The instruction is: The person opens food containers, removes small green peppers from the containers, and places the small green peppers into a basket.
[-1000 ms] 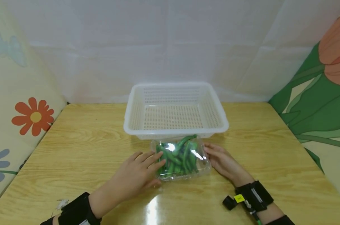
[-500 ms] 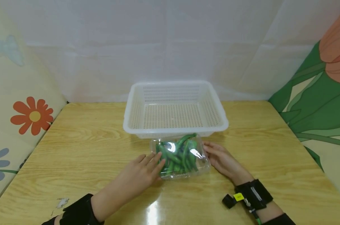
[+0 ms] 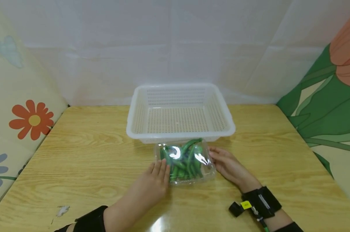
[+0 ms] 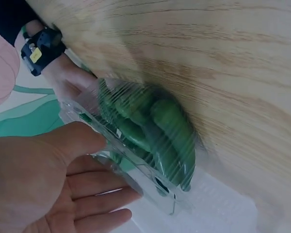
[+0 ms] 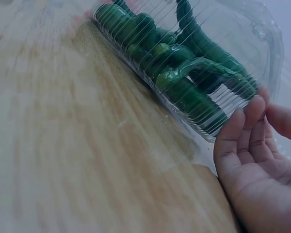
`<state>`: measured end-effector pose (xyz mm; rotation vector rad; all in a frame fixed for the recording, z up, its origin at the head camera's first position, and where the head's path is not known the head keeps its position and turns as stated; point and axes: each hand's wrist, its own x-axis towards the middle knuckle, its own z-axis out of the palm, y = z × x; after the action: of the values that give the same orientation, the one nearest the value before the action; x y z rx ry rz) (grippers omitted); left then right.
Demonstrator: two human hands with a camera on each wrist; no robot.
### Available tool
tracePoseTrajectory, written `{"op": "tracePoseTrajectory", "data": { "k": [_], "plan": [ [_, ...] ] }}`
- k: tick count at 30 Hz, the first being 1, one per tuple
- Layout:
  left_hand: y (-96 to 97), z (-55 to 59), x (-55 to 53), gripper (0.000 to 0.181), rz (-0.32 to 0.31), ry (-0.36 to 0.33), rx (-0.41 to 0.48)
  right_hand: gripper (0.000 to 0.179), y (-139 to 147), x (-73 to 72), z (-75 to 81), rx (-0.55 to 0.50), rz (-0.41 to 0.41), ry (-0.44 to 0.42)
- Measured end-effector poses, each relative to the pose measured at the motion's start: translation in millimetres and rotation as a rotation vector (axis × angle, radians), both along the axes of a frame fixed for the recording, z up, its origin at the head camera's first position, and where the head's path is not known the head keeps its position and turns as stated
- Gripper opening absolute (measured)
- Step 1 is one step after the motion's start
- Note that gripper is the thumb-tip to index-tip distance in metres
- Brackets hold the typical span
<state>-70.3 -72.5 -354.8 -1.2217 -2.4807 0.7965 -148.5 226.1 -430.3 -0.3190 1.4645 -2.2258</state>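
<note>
A clear plastic clamshell box of green chili peppers lies on the table, just in front of the white basket. My left hand is at the box's left side, its fingers close together. The left wrist view shows the thumb of this left hand at the box's rim and its fairly straight fingers across the lid side. At the opposite side, my right hand pinches the box's edge. The right wrist view shows curled fingertips of the right hand against that edge, with the thumb opposite.
The perforated basket stands behind the box, near the white backdrop. Patterned cloth hangs at both sides of the wooden table. A worn white patch marks the tabletop at the front left.
My left hand has shifted slightly right and toward me along the box's left edge, its spread fingers drawing together. The right hand and box have stayed nearly still.
</note>
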Motion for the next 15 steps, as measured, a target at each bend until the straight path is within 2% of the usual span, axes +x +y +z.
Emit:
{"op": "tracePoseTrajectory", "data": {
  "k": [5,9,15],
  "plan": [
    [5.3,-4.3,2.0,0.038,0.028,0.031,0.005,0.025,0,1.1,-0.2,0.000,-0.001,-0.005],
    [9.8,-7.7,5.5,0.036,0.048,0.081,0.028,0.025,0,0.9,-1.2,0.004,-0.001,-0.001],
    [14.0,-9.0,12.0,0.037,0.069,0.129,-0.008,0.026,0,0.2,-1.7,-0.010,-0.004,-0.011]
  ]
}}
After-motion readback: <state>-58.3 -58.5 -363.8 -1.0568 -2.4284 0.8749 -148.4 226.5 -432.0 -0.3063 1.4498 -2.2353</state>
